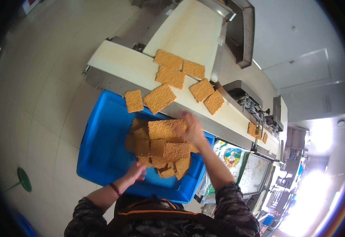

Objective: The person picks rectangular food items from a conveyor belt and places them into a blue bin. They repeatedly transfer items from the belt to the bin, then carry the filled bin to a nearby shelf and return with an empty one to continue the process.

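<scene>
Before me is a blue plastic bin [101, 142] with a pile of golden-brown, crinkled instant-noodle-like blocks [177, 151] in its right part. My right hand [193, 129], blurred, is at the right end of the uppermost block [162, 129]; its fingers are spread, and whether they grip the block cannot be told. At the pile's lower left is my left hand [136, 171], also blurred, its fingers apart with nothing seen in them. A small block [134, 101] and a larger block [159, 98] lie at the conveyor's near edge, overhanging the bin.
Several more blocks [171, 77] lie on a pale conveyor belt [122, 60] beyond the bin. A second belt [187, 29] joins it from behind. Rightward stand a metal machine unit [246, 102], a printed sack [231, 157] and a metal tray [255, 174] with crumbs.
</scene>
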Demonstrator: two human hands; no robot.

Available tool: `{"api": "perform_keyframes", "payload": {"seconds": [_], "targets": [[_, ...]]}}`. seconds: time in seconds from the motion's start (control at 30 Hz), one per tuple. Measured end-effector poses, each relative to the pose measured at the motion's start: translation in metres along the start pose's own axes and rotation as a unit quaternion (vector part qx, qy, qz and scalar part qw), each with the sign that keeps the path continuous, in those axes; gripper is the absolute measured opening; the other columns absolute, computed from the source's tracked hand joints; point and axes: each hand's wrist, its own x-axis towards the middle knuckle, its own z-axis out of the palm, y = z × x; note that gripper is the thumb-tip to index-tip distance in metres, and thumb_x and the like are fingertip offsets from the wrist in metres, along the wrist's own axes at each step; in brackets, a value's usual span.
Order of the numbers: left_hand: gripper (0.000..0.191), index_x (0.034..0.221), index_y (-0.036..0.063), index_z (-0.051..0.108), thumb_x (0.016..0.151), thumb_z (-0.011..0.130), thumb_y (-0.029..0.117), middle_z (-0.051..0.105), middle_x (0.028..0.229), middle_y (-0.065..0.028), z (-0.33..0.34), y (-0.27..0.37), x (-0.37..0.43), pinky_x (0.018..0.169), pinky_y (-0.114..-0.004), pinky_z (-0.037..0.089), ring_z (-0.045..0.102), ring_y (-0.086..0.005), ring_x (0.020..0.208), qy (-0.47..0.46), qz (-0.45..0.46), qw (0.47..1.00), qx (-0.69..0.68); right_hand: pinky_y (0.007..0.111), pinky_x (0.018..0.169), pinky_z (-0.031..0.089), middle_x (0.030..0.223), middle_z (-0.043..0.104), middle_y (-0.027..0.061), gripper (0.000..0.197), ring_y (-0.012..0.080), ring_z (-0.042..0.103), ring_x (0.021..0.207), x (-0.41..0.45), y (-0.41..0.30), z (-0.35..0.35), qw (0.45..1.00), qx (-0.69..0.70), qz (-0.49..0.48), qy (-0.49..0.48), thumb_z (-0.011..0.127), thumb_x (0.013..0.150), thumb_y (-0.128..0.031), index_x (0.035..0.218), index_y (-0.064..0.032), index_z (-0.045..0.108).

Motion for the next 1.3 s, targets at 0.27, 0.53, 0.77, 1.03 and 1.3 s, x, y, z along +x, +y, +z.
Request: {"api": "perform_keyframes", "payload": {"seconds": [0.27,0.53,0.77,1.03,1.3], "targets": [[0.045,0.131,0.0106,0.06,0.094,0.065,0.036,0.05,0.142,-0.0172,0.053,0.245,0.025,0.107,-0.058,0.038,0.04,-0.0375,0.139,0.261,0.543,0.548,0.58,0.064,0.119,0.013,0.167,0.021,0.013,0.093,0.038,0.011,0.154,0.031,0.171,-0.009,0.838,-0.111,0.534,0.025,0.038,0.086,-0.086,0.159,-0.0283,0.03],[0.083,0.149,0.0254,0.049,0.081,0.065,0.07,0.028,0.164,-0.0155,0.118,0.336,0.115,0.117,-0.067,0.016,0.017,-0.0427,0.152,0.282,0.414,0.553,0.666,0.066,0.111,0.03,0.151,0.041,0.0186,0.078,0.0437,0.034,0.142,-0.081,0.041,0.028,0.976,-0.168,0.132,0.034,0.06,0.088,-0.068,0.147,-0.019,0.047],[0.078,0.148,0.0266,0.052,0.083,0.065,0.066,0.022,0.166,-0.0134,0.092,0.217,0.03,0.119,-0.067,0.011,0.009,-0.0428,0.154,0.125,0.368,0.54,0.747,0.05,0.108,0.037,0.139,0.055,0.0146,0.065,0.0326,0.047,0.135,-0.019,0.131,-0.03,0.97,0.02,0.212,0.12,0.072,0.086,-0.045,0.137,-0.0077,0.056],[0.057,0.129,0.0061,0.062,0.086,0.073,0.042,0.059,0.135,-0.0165,0.146,0.292,0.077,0.102,-0.052,0.044,0.058,-0.0347,0.121,0.29,0.507,0.532,0.613,0.055,0.116,0.026,0.146,0.047,0.012,0.059,0.0333,0.036,0.142,-0.011,0.177,0.001,0.979,-0.085,0.079,0.17,0.063,0.09,-0.055,0.139,-0.0229,0.056],[0.055,0.142,0.0155,0.054,0.092,0.067,0.032,0.042,0.155,-0.0116,0.232,0.317,0.152,0.114,-0.053,0.035,0.035,-0.0328,0.146,0.182,0.42,0.507,0.73,0.049,0.108,0.039,0.134,0.056,0.0086,0.05,0.0273,0.049,0.131,-0.134,0.287,-0.037,0.973,-0.169,0.024,0.158,0.072,0.084,-0.026,0.132,-0.017,0.061]]}}
